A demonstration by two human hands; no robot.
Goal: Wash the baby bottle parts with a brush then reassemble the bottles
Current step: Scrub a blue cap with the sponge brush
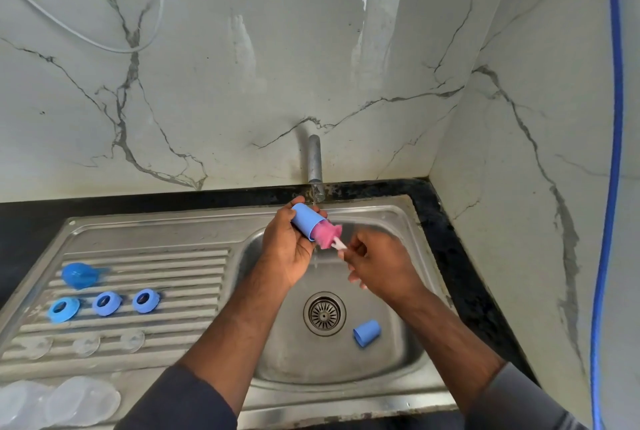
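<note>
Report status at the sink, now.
Left hand grips blue cap. Right hand holds pink brush, head partly inside it. Second cap lies in basin, clear of hands.

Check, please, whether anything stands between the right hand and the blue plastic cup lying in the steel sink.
Nothing visible; the blue plastic cup lies alone beside the drain, but the right hand holds a pink brush.

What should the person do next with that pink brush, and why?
Probably push and twist the pink sponge brush deeper into the blue cap: the left hand grips the cap under the tap, the right hand holds the brush by its handle, and much of the sponge sits outside it.
</note>
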